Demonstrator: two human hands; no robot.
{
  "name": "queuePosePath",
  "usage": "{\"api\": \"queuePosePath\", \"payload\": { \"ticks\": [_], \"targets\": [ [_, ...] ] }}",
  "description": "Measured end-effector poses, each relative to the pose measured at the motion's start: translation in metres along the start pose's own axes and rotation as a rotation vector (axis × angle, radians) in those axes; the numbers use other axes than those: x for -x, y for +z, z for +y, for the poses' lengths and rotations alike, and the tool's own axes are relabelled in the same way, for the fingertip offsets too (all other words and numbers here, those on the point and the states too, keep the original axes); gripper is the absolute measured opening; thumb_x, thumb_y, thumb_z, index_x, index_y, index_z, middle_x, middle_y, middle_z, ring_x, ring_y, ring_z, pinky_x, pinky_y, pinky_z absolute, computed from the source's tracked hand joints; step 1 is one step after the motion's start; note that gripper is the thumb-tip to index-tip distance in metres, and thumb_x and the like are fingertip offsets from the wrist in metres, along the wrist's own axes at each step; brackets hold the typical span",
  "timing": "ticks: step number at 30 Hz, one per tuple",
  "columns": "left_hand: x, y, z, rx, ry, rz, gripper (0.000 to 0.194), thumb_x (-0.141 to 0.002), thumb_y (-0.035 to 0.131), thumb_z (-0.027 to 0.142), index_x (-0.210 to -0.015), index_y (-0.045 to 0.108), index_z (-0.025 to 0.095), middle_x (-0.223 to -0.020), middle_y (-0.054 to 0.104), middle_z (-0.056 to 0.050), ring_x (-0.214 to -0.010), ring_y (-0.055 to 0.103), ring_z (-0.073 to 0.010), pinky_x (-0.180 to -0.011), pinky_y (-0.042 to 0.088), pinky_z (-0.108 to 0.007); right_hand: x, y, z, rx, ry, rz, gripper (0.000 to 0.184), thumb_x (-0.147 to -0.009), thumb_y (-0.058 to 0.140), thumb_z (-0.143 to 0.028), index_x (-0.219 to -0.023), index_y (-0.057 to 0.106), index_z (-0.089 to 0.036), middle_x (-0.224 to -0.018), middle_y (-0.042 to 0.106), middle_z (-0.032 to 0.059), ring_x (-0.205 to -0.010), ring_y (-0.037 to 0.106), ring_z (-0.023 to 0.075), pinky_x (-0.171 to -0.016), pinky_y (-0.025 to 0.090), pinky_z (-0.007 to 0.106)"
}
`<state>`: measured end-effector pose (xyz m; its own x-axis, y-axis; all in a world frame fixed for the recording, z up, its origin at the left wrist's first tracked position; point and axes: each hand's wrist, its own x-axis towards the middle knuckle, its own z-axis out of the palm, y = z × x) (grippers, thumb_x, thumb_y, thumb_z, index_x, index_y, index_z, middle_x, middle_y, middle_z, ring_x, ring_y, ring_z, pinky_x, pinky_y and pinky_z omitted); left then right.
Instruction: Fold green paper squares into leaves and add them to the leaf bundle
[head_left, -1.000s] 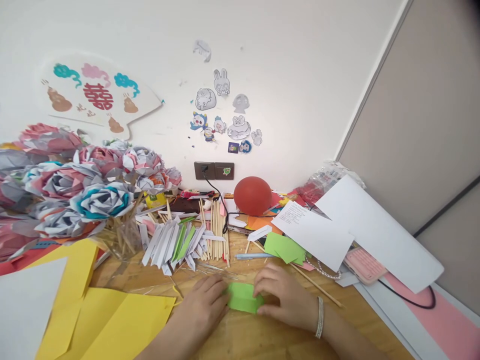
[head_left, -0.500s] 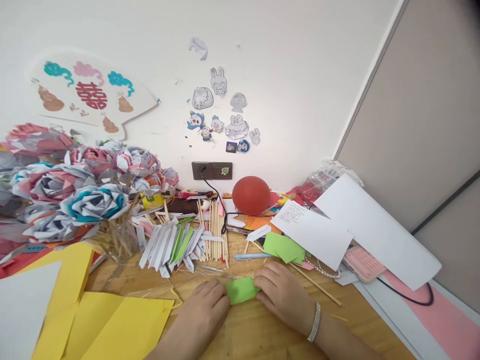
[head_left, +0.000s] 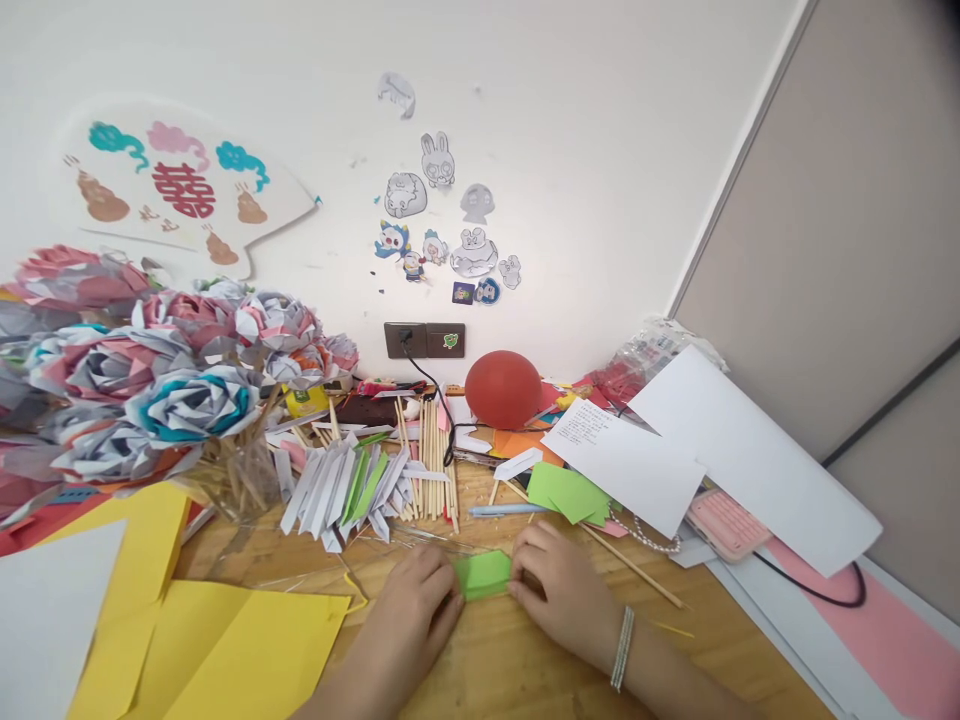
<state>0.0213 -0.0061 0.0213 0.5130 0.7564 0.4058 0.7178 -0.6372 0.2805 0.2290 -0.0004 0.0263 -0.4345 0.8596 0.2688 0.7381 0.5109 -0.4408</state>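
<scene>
A small folded piece of green paper (head_left: 484, 574) sits low over the wooden table, between my two hands. My left hand (head_left: 420, 605) pinches its left end with curled fingers. At the right end, my right hand (head_left: 559, 590) grips the paper between thumb and fingers; a sparkling bracelet circles that wrist. My fingertips hide both ends of the paper. Beyond the right hand lie loose green paper sheets (head_left: 570, 494) and a light blue pen (head_left: 508, 510). Farther left is a row of folded white and green paper strips (head_left: 337, 495).
Paper flowers (head_left: 191, 400) fill a clear vase at the left, behind yellow paper sheets (head_left: 247, 650). Wooden sticks (head_left: 433, 460) and a red balloon (head_left: 502, 388) lie near the wall. White sheets (head_left: 757, 450) and a pink phone (head_left: 727, 522) are at the right.
The green paper now looks narrower and more folded over, with a layered lower edge. Both hands have shifted slightly while keeping their grip on its ends.
</scene>
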Motion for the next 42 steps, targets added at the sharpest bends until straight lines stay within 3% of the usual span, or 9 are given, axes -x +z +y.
{"api": "queuePosePath", "payload": {
  "ticks": [5, 10, 13, 16, 21, 26, 32, 39, 42],
  "targets": [
    [-0.002, 0.007, 0.002, -0.028, -0.104, 0.017, 0.016, -0.079, 0.043, 0.012, -0.066, 0.05, 0.02, -0.072, 0.056, -0.003, -0.07, 0.055, -0.0189, -0.063, 0.048, -0.031, -0.004, 0.009, -0.002, -0.033, 0.127, 0.051, 0.015, -0.071, 0.062, -0.008, -0.065, 0.053, -0.018, -0.077, 0.056, 0.0006, -0.082, 0.048, 0.0182, -0.072, 0.037, 0.029],
    [-0.001, 0.012, 0.002, -0.091, -0.11, 0.019, 0.014, -0.077, 0.046, 0.01, -0.068, 0.052, 0.019, -0.074, 0.058, -0.004, -0.072, 0.057, -0.02, -0.065, 0.049, -0.031, -0.005, 0.013, -0.001, 0.026, 0.179, 0.062, 0.015, -0.072, 0.062, -0.011, -0.064, 0.051, -0.018, -0.076, 0.055, 0.0007, -0.079, 0.047, 0.0181, -0.07, 0.036, 0.029],
    [-0.001, 0.01, 0.004, -0.103, -0.026, 0.039, 0.02, -0.079, 0.046, 0.006, -0.085, 0.059, 0.02, -0.083, 0.059, -0.003, -0.078, 0.058, -0.0192, -0.069, 0.049, -0.031, -0.006, 0.012, -0.002, 0.063, 0.224, 0.065, 0.016, -0.072, 0.063, -0.014, -0.064, 0.051, -0.018, -0.075, 0.054, 0.0002, -0.078, 0.047, 0.0177, -0.068, 0.035, 0.029],
    [0.0, 0.006, 0.004, -0.187, 0.109, 0.05, 0.031, -0.081, 0.051, 0.008, -0.102, 0.06, 0.029, -0.101, 0.06, -0.004, -0.092, 0.057, -0.0218, -0.076, 0.049, -0.034, -0.007, 0.01, -0.002, 0.067, 0.264, 0.062, 0.019, -0.071, 0.066, -0.017, -0.062, 0.05, -0.018, -0.074, 0.054, -0.0006, -0.075, 0.047, 0.0172, -0.067, 0.034, 0.029],
    [0.007, 0.008, -0.004, -0.34, 0.236, 0.076, 0.02, -0.086, 0.053, 0.023, -0.102, 0.062, 0.031, -0.123, 0.053, -0.006, -0.108, 0.048, -0.0267, -0.086, 0.045, -0.045, -0.008, 0.009, 0.0, 0.059, 0.278, 0.067, 0.021, -0.07, 0.069, -0.02, -0.062, 0.049, -0.018, -0.074, 0.055, -0.0013, -0.076, 0.047, 0.0172, -0.068, 0.033, 0.029],
    [0.015, 0.01, -0.015, -0.377, 0.182, 0.184, 0.02, -0.087, 0.048, 0.022, -0.086, 0.067, 0.027, -0.113, 0.057, -0.005, -0.116, 0.042, -0.0274, -0.09, 0.041, -0.046, -0.007, 0.008, 0.004, 0.034, 0.294, 0.052, 0.021, -0.069, 0.07, -0.023, -0.062, 0.05, -0.018, -0.075, 0.056, -0.0016, -0.078, 0.048, 0.0169, -0.069, 0.033, 0.028],
    [0.013, -0.012, -0.015, -0.486, 0.301, 0.032, 0.019, -0.087, 0.048, 0.022, -0.093, 0.065, 0.026, -0.108, 0.063, -0.003, -0.111, 0.048, -0.0252, -0.087, 0.043, -0.041, -0.008, 0.006, 0.006, 0.004, 0.294, 0.024, 0.02, -0.069, 0.07, -0.022, -0.063, 0.052, -0.019, -0.077, 0.057, -0.0021, -0.08, 0.048, 0.0171, -0.071, 0.033, 0.029],
    [0.017, 0.008, -0.016, -0.419, 0.218, 0.153, 0.019, -0.084, 0.049, 0.016, -0.085, 0.066, 0.024, -0.103, 0.064, -0.003, -0.108, 0.048, -0.0259, -0.089, 0.041, -0.043, -0.006, 0.001, 0.013, -0.069, 0.264, 0.016, 0.013, -0.069, 0.069, -0.015, -0.072, 0.057, -0.019, -0.083, 0.058, -0.0004, -0.085, 0.05, 0.018, -0.074, 0.036, 0.029],
    [0.016, 0.006, -0.015, -0.41, 0.216, 0.164, 0.019, -0.085, 0.048, 0.016, -0.083, 0.065, 0.024, -0.1, 0.065, -0.003, -0.105, 0.05, -0.0242, -0.087, 0.042, -0.041, -0.006, -0.006, 0.019, -0.1, 0.141, -0.023, 0.009, -0.075, 0.065, -0.014, -0.081, 0.063, -0.02, -0.087, 0.059, 0.0013, -0.087, 0.051, 0.018, -0.076, 0.038, 0.029]
  ]
}}
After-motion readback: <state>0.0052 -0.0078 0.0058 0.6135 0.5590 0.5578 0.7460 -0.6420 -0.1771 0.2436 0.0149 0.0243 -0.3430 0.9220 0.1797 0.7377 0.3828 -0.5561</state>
